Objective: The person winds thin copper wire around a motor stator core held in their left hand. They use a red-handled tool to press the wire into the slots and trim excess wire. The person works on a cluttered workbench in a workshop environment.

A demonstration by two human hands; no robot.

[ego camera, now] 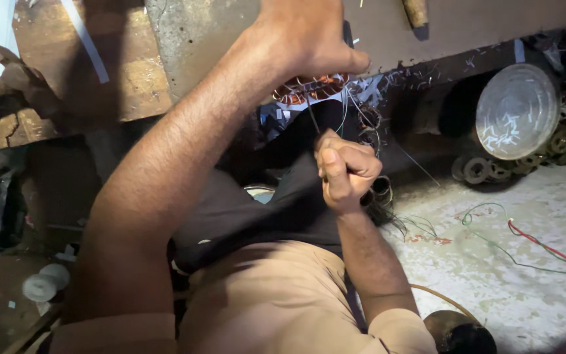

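My left hand (309,36) reaches forward at the top of the view and is closed over a round motor stator with copper windings (312,87) at the edge of a worn workbench (230,33). My right hand (346,172) is a fist below it, clenched on a thin dark tool or wire (313,119) that runs up toward the windings. Thin wires trail from the stator past my right fist. My legs in dark trousers (250,210) are below.
A round metal dish (517,111) with white scraps leans at the right, beside several small metal rings (492,170). Red and green wires (532,242) lie on the concrete floor. A white spool (44,283) sits lower left. A wooden handle (416,11) rests on the bench.
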